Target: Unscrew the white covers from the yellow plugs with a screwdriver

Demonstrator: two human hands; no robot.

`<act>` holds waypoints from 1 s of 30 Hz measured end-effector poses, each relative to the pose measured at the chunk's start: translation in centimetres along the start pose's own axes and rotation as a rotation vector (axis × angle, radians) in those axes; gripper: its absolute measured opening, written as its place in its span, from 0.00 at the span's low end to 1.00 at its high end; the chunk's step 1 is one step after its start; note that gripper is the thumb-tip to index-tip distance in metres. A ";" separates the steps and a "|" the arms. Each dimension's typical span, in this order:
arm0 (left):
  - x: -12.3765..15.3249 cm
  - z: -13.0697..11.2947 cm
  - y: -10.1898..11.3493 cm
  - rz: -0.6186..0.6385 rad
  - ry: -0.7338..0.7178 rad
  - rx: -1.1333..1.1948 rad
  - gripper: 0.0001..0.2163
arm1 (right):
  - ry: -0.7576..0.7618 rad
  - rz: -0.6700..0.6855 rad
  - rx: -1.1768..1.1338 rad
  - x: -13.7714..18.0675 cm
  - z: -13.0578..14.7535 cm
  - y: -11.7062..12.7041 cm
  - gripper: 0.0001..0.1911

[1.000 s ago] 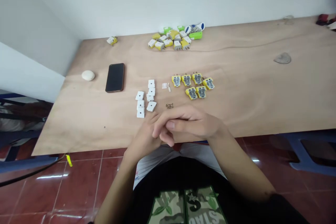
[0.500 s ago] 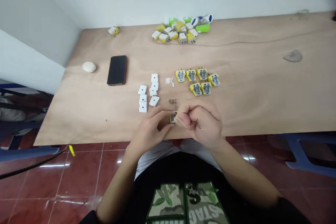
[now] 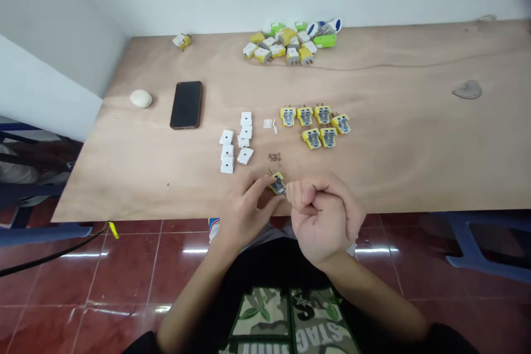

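Note:
Near the table's front edge, my left hand (image 3: 246, 210) grips a yellow plug body (image 3: 277, 183) between thumb and fingers, its grey inner side facing up. My right hand (image 3: 326, 215) is closed just right of it, fingers curled; whatever they may hold is hidden. Small brass-coloured metal pieces (image 3: 274, 157) lie beyond the plug body. White plug covers (image 3: 227, 151), several of them, are grouped to the left. Farther right sit several more open yellow plug bodies (image 3: 312, 138). A few small white plates (image 3: 267, 123) rest between the two groups.
Along the wall is a pile of plugs (image 3: 286, 47) in white, yellow and green. A single plug (image 3: 181, 40), a dark phone (image 3: 186, 105) and a white egg-shaped object (image 3: 141, 98) are on the left. A flat grey piece (image 3: 467, 89) lies far right.
The plug body in my left hand has turned so it sits at a slant. My right hand has shifted slightly right and nearer to me, still closed. The camera view has moved slightly.

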State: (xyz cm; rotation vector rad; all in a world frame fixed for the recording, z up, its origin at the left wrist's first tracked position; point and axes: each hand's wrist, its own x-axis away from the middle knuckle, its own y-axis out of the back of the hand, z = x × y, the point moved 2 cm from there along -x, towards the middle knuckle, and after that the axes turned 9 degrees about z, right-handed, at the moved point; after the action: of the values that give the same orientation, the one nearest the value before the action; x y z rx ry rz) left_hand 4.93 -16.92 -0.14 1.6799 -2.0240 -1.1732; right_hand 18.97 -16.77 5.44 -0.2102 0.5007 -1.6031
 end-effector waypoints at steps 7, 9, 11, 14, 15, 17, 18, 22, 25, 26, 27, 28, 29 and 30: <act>-0.4 0.4 0.2 0.048 0.009 0.054 0.17 | -0.106 0.044 -0.261 -3.6 1.1 1.4 0.11; -0.6 0.4 0.3 0.063 0.006 0.078 0.18 | -0.135 0.079 -0.284 -4.1 1.4 1.6 0.11; -0.7 0.5 0.4 0.073 0.004 0.089 0.18 | -0.129 0.098 -0.262 -4.0 1.3 1.5 0.10; -0.6 0.6 0.3 0.071 0.007 0.086 0.17 | -0.117 0.098 -0.220 -3.5 0.6 1.2 0.09; -0.6 0.6 0.3 0.071 0.007 0.084 0.17 | -0.112 0.093 -0.212 -3.4 0.4 1.1 0.09; -0.5 0.7 0.2 0.068 0.005 0.083 0.16 | -0.093 0.091 -0.200 -3.2 0.1 1.0 0.09; -0.5 0.7 0.2 0.066 0.001 0.082 0.16 | -0.081 0.093 -0.195 -3.2 0.1 1.0 0.09; -0.6 0.7 0.2 0.061 -0.023 0.082 0.16 | -0.064 0.102 -0.189 -3.3 0.1 0.9 0.09; -0.6 0.6 0.3 0.060 -0.029 0.083 0.17 | -0.084 0.085 -0.203 -3.3 0.2 0.8 0.09; -0.6 0.6 0.3 0.058 -0.028 0.082 0.18 | -0.090 0.079 -0.209 -3.3 0.3 0.8 0.08; -0.6 0.6 0.3 0.057 -0.029 0.081 0.18 | -0.094 0.074 -0.218 -3.3 0.2 0.8 0.09; -0.6 0.6 0.3 0.056 -0.030 0.081 0.18 | -0.097 0.071 -0.227 -3.3 0.2 0.8 0.09; -0.6 0.6 0.3 0.055 -0.032 0.082 0.18 | -0.096 0.069 -0.235 -3.2 0.2 0.8 0.09; -0.6 0.5 0.4 0.056 -0.031 0.083 0.17 | -0.090 0.069 -0.237 -3.1 0.1 0.8 0.10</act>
State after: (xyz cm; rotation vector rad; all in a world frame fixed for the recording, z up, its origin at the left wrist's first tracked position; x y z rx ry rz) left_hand 4.52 -16.10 -0.03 1.6409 -2.1520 -1.1186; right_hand 20.11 -13.77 5.70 -0.4367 0.6212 -1.4591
